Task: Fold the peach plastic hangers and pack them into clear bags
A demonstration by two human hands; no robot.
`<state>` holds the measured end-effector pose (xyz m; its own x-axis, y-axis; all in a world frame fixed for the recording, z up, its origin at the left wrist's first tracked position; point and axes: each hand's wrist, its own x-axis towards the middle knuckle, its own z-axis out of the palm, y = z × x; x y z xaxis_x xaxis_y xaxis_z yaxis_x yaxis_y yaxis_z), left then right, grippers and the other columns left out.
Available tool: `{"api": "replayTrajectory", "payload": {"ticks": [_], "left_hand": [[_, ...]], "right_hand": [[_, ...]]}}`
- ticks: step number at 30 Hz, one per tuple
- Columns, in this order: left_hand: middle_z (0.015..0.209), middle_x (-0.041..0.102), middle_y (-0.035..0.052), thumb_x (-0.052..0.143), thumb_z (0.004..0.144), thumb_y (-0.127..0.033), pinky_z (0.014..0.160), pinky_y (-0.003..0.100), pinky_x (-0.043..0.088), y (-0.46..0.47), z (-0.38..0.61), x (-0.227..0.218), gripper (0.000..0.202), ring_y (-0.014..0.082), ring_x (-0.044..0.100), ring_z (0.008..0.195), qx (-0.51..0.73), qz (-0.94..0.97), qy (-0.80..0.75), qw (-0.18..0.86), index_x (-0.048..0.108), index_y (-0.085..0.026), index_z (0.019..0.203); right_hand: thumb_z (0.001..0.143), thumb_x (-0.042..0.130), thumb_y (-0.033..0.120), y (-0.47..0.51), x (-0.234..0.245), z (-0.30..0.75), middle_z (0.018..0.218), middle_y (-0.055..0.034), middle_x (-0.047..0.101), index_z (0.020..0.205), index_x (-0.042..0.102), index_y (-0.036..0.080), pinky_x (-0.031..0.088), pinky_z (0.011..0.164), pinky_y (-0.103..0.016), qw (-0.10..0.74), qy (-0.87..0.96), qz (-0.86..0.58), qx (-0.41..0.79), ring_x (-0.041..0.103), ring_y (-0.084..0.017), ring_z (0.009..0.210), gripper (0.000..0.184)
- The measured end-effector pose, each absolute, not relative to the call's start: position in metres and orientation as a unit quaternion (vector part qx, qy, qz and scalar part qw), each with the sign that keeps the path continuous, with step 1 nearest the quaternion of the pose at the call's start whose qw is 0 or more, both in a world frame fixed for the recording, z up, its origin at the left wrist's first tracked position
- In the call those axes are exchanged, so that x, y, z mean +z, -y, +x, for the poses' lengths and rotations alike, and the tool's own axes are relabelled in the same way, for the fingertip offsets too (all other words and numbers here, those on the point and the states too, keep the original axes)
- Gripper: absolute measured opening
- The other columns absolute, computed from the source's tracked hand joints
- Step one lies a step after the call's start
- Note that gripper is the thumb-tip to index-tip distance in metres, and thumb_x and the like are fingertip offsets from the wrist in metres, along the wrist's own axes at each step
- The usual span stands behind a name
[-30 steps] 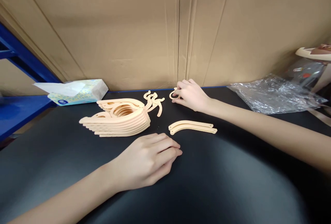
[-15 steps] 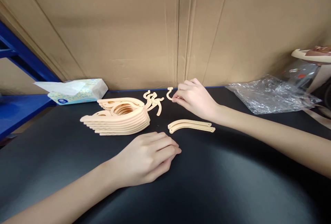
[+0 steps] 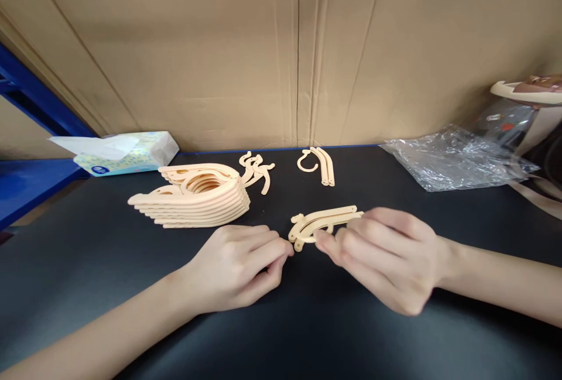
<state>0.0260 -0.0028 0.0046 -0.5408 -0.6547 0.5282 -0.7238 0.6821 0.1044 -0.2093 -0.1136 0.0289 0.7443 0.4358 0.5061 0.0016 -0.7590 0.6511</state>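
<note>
My right hand [image 3: 381,251] pinches a cream plastic hanger hook [image 3: 311,239], its curved end at the fingertips. The hook overlaps two curved cream hanger arms [image 3: 329,216], whose right ends are partly behind the fingers. My left hand [image 3: 246,266] rests on the table with curled, closed fingers and nothing visible in them. Its fingertips are just beside the left ends of those arms. Beyond it lies a neat stack of cream hanger frames [image 3: 206,207], and a loose cluster of hooks [image 3: 254,172] is to the right of the stack.
At the back of the black table [image 3: 211,348] lie another hook [image 3: 307,162] and two curved arms [image 3: 325,166]. A tissue pack [image 3: 127,154] stands at the back left. Crumpled clear plastic [image 3: 456,157] lies at the right. Cardboard [image 3: 197,58] rises behind.
My right hand has come from the back of the table toward me with the hook, bringing it to the two front arms. The rear hook and arms now show. My left hand has hardly moved.
</note>
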Motion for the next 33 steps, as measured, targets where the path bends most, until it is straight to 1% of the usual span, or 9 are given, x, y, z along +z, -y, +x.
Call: {"api": "replayTrajectory", "payload": {"ticks": [4, 8, 11, 13, 15, 17, 20, 25, 33], "left_hand": [[0.084, 0.065, 0.0039, 0.053, 0.094, -0.011, 0.062, 0.026, 0.044, 0.003, 0.026, 0.005, 0.014, 0.0159, 0.054, 0.071, 0.081, 0.396, 0.873, 0.273, 0.064, -0.016, 0.098], [0.117, 0.069, 0.0095, 0.055, 0.096, -0.016, 0.089, 0.031, 0.051, 0.004, 0.026, 0.007, 0.02, 0.0214, 0.063, 0.105, 0.056, 0.384, 0.889, 0.242, 0.064, -0.015, 0.114], [0.125, 0.069, 0.0088, 0.052, 0.1, -0.02, 0.092, 0.032, 0.052, 0.006, 0.026, 0.005, 0.026, 0.0219, 0.064, 0.11, 0.051, 0.395, 0.892, 0.213, 0.062, -0.015, 0.123], [0.127, 0.068, 0.0087, 0.049, 0.101, -0.023, 0.09, 0.033, 0.053, 0.006, 0.027, 0.001, 0.031, 0.0219, 0.065, 0.109, 0.058, 0.409, 0.887, 0.206, 0.06, -0.014, 0.129], [0.13, 0.067, 0.0096, 0.047, 0.102, -0.024, 0.092, 0.034, 0.054, 0.007, 0.029, -0.002, 0.035, 0.0223, 0.064, 0.113, 0.061, 0.426, 0.88, 0.202, 0.057, -0.013, 0.134], [0.134, 0.064, 0.011, 0.047, 0.102, -0.025, 0.097, 0.035, 0.054, 0.007, 0.029, -0.003, 0.038, 0.023, 0.062, 0.12, 0.061, 0.446, 0.871, 0.195, 0.055, -0.012, 0.137], [0.142, 0.059, 0.0145, 0.046, 0.102, -0.027, 0.103, 0.039, 0.053, 0.007, 0.029, -0.002, 0.044, 0.0257, 0.059, 0.128, 0.071, 0.475, 0.86, 0.174, 0.051, -0.009, 0.142], [0.149, 0.052, 0.0183, 0.045, 0.104, -0.033, 0.108, 0.044, 0.05, 0.007, 0.029, -0.001, 0.051, 0.0298, 0.053, 0.135, 0.059, 0.507, 0.849, 0.137, 0.044, -0.007, 0.147], [0.157, 0.045, 0.0085, 0.04, 0.106, -0.04, 0.115, 0.043, 0.043, 0.007, 0.035, -0.013, 0.052, 0.0255, 0.046, 0.142, 0.024, 0.531, 0.829, 0.174, 0.035, -0.021, 0.154]], "right_hand": [[0.084, 0.07, 0.014, 0.109, 0.038, -0.215, 0.058, 0.0019, 0.051, 0.066, 0.072, 0.022, 0.03, 0.054, -0.032, 0.344, -0.213, 0.814, 0.417, 0.044, -0.014, 0.063, 0.02], [0.081, 0.071, 0.009, 0.075, 0.027, -0.222, 0.053, 0.0046, 0.053, 0.064, 0.071, 0.024, 0.027, 0.047, -0.033, 0.283, -0.058, 0.868, 0.403, 0.042, -0.012, 0.054, 0.023], [0.077, 0.067, 0.003, 0.05, 0.009, -0.229, 0.035, 0.0047, 0.028, 0.038, 0.05, 0.024, 0.014, 0.042, -0.04, 0.228, 0.164, 0.869, 0.407, 0.021, -0.012, 0.038, 0.047], [0.08, 0.067, 0.007, 0.048, 0.003, -0.232, 0.035, 0.0049, 0.029, 0.039, 0.048, 0.024, 0.011, 0.041, -0.041, 0.249, 0.071, 0.89, 0.375, 0.02, -0.012, 0.036, 0.047], [0.08, 0.07, 0.007, 0.058, 0.004, -0.233, 0.041, 0.0037, 0.041, 0.046, 0.055, 0.024, 0.02, 0.041, -0.038, 0.255, 0.04, 0.916, 0.307, 0.035, -0.013, 0.044, 0.041], [0.081, 0.072, 0.011, 0.075, 0.007, -0.23, 0.06, 0.0032, 0.059, 0.06, 0.069, 0.025, 0.035, 0.049, -0.031, 0.262, -0.218, 0.869, 0.36, 0.046, -0.012, 0.057, 0.025], [0.091, 0.059, 0.019, 0.094, 0.009, -0.222, 0.075, -0.0012, 0.066, 0.075, 0.075, 0.021, 0.045, 0.065, -0.029, 0.245, -0.243, 0.876, 0.335, 0.056, -0.014, 0.07, 0.023], [0.086, 0.059, 0.009, 0.094, 0.0, -0.21, 0.062, 0.0009, 0.055, 0.07, 0.071, 0.016, 0.044, 0.067, -0.032, 0.179, -0.163, 0.914, 0.326, 0.05, -0.014, 0.059, 0.021], [0.092, 0.059, 0.013, 0.098, -0.001, -0.205, 0.066, 0.0005, 0.058, 0.076, 0.068, 0.015, 0.041, 0.066, -0.032, 0.139, -0.093, 0.929, 0.331, 0.05, -0.014, 0.062, 0.019]]}}
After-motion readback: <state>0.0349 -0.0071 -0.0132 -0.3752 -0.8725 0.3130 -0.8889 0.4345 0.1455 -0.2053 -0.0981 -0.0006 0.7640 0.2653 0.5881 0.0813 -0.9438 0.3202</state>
